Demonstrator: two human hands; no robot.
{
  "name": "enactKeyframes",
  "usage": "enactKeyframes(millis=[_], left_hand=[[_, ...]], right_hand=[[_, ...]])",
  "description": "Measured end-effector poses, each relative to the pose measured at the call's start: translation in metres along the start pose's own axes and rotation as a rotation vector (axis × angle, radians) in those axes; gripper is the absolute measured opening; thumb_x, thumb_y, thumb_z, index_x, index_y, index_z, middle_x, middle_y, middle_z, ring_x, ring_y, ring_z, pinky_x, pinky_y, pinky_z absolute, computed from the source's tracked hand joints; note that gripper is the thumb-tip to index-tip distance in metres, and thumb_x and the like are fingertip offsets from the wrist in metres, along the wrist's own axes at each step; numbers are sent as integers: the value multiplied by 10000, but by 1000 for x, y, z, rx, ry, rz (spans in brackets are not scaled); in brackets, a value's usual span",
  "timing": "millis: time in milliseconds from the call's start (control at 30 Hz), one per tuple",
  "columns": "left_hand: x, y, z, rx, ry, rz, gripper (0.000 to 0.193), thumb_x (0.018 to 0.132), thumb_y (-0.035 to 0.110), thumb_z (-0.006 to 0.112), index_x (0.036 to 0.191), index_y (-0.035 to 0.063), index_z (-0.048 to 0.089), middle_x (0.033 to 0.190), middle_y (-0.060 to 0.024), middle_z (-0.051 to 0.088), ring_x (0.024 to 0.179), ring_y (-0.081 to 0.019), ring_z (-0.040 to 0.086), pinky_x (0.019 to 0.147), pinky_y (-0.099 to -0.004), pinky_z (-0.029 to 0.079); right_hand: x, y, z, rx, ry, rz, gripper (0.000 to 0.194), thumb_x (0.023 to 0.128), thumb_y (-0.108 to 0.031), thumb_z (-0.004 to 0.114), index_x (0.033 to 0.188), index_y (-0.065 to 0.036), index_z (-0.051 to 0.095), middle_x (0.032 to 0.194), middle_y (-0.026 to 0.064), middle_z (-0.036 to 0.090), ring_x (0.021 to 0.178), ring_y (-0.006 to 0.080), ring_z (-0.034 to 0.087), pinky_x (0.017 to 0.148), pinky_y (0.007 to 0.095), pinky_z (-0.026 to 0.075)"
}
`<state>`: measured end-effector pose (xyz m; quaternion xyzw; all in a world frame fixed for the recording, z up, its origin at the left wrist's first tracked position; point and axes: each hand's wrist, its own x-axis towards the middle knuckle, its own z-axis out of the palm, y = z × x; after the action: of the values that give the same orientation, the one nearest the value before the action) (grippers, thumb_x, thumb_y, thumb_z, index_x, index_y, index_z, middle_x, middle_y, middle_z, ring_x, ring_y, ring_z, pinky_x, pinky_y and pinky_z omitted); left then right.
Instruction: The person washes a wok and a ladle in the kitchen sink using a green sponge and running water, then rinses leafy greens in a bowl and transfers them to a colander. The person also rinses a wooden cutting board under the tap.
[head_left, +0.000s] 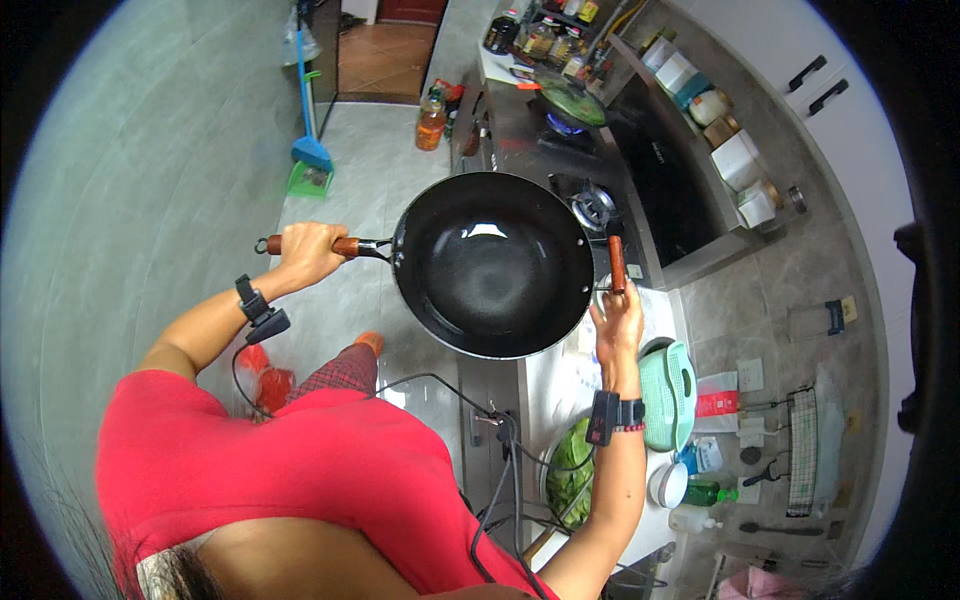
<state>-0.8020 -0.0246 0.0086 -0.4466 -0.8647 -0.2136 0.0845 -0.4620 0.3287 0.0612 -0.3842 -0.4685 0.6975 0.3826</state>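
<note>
A large black wok (491, 262) with wooden handles is held up in front of me, its inside facing the camera and bearing bright reflections. My left hand (311, 251) is wrapped around its long wooden handle. At the opposite side, my right hand (619, 322) is at the short wooden helper handle (616, 264), with the fingers partly hidden by it. Beyond the wok is a bare gas burner (594, 208). On the farther burner, over a blue flame (564, 126), stands a lidded pan (570, 101) with something green under its lid.
Leafy greens (574, 476) fill a bowl beside my right forearm. A mint-green plastic basket (667, 397), a white bowl (667, 485) and bottles stand along the wall. Black cables (514, 450) hang by my body. On the floor are a broom (311, 152), a dustpan (307, 180) and an oil bottle (431, 127).
</note>
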Motion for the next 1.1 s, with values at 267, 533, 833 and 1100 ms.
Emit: enactKeyframes(millis=[267,533,833,1100], left_hand=[[271,18,117,-78,19,286,190,776,301,724,715,126,678,643,-141,647,627,-359,657,549,-497,463],[463,90,215,-158,-39,475,66,670,129,694,731,106,708,718,-162,686,714,-358,698,610,-475,519],[512,134,274,-202,-89,532,68,671,121,688,731,100,713,720,-172,681,734,-367,696,639,-477,520],[512,137,279,-183,-131,501,125,637,158,732,750,106,716,716,-162,680,727,-365,692,631,-477,520]], right_hand=[[3,24,46,-261,179,-37,337,933,-190,582,1242,-58,609,1331,78,579,1254,202,501,1072,450,396],[-3,49,103,-85,427,103,182,943,-77,544,1021,-23,700,1091,79,685,1048,171,628,938,350,511],[-11,58,110,-25,509,155,165,972,-85,546,986,-4,688,978,112,720,938,194,687,859,299,548],[-20,71,104,22,472,221,195,979,-147,557,1034,13,655,981,155,714,930,258,706,872,355,558]])
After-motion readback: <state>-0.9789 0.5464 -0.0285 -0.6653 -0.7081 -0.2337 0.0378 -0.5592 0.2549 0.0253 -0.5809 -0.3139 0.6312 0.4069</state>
